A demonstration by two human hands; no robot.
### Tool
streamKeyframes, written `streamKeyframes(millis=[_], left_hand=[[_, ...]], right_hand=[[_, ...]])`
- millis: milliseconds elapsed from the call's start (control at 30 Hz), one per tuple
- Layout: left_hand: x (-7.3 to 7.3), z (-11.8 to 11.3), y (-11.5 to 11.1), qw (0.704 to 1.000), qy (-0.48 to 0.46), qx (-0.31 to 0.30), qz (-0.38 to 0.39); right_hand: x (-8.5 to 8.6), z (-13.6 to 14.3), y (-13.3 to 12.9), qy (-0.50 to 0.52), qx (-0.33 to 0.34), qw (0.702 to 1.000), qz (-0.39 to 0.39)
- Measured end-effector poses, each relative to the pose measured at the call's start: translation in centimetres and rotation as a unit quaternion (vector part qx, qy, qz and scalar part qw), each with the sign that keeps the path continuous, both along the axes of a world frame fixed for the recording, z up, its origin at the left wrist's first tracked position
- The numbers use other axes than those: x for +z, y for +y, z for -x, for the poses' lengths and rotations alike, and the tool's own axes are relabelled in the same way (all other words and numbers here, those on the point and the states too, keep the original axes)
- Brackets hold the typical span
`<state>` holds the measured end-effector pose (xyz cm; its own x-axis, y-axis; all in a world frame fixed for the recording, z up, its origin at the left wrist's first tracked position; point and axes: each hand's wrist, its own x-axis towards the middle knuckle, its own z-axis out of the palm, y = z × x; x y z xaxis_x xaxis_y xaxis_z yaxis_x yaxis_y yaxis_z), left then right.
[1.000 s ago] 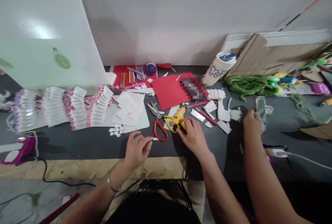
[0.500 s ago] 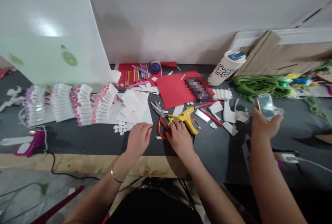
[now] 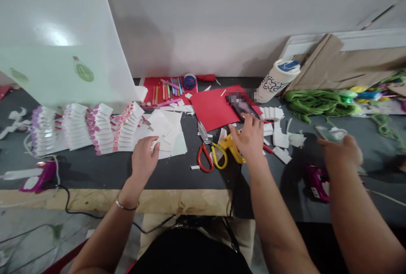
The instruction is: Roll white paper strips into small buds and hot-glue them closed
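My left hand point(image 3: 144, 157) hovers at the near edge of some loose white paper pieces point(image 3: 173, 128), its fingers slightly bent and the thumb apart. Nothing shows in it. My right hand point(image 3: 249, 136) reaches over a yellow glue gun point(image 3: 233, 149), fingers spread, partly covering it; whether it touches the gun I cannot tell. Between the hands lie scissors point(image 3: 209, 149) with one red and one yellow handle, blades pointing away. Beyond my right fingertips a dark phone-like object point(image 3: 241, 107) rests on red paper point(image 3: 209, 105).
At left stand rows of folded white cards point(image 3: 104, 130) with pink and purple dots, and a purple device point(image 3: 39, 176). A tall cup point(image 3: 275, 81), green yarn point(image 3: 314, 100) and paper scraps point(image 3: 281, 134) lie right. Another person's hand point(image 3: 344, 155) holds a phone beside a second purple device point(image 3: 317, 183).
My right hand has let go of the scissors and moved right and away from me. My left hand has moved left, over the small white discs. The other person's hand has shifted right.
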<state>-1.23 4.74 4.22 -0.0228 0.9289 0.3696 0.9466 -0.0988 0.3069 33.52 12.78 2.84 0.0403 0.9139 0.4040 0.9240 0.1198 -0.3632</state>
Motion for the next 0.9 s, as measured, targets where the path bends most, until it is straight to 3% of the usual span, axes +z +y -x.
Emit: streamKeyframes(millis=[167,333,467,600,767,900], left_hand=[[-0.7,1.3,-1.6,0.999,-0.010,0.030,-0.019],[-1.1,2.0,-2.5,0.999,-0.008,0.041,-0.015],[-1.3,1.8,-2.9,0.998,-0.023,0.046,-0.019],[-1.2,1.5,-3.5,0.998,-0.038,0.054,-0.009],[-1.2,1.3,-4.0,0.998,-0.037,0.058,-0.003],[-1.3,0.8,-3.9,0.998,-0.041,0.053,-0.001]], right_hand=[[-1.4,-3.8,7.5,-0.022,-0.084,0.993,0.080],[-1.7,-4.9,9.4,-0.069,-0.106,0.976,0.175],[-1.2,-4.2,7.5,-0.114,-0.090,0.975,0.168],[-1.2,-3.4,3.1,-0.146,-0.087,0.977,0.131],[-1.1,-4.3,-1.9,-0.080,-0.062,0.993,0.063],[-1.3,-5.7,-2.6,0.005,-0.059,0.998,-0.004]])
